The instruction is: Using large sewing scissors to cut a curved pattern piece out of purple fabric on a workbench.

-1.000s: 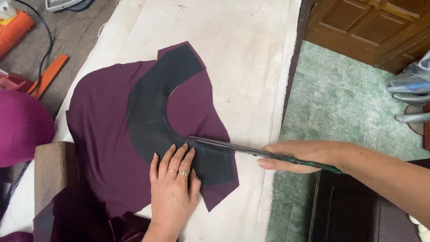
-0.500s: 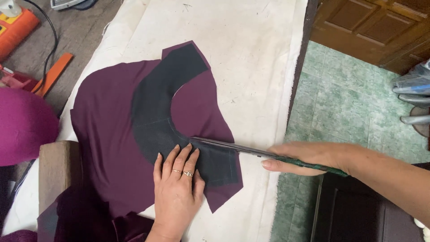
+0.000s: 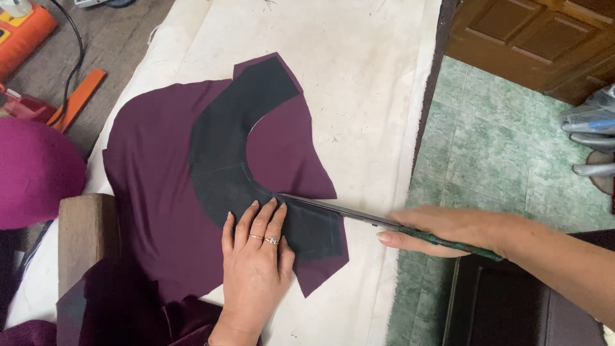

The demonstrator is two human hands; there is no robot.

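Left hand [image 3: 256, 266] lies flat, fingers released, pinning the black pattern piece [image 3: 234, 144]; at three o'clock, right hand [image 3: 442, 230] clenches scissors [image 3: 333, 211].

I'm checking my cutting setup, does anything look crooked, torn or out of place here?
Nothing stands out. The dark curved piece lies flat on the maroon fabric, held by the left hand, while the right hand works the scissors along its edge.
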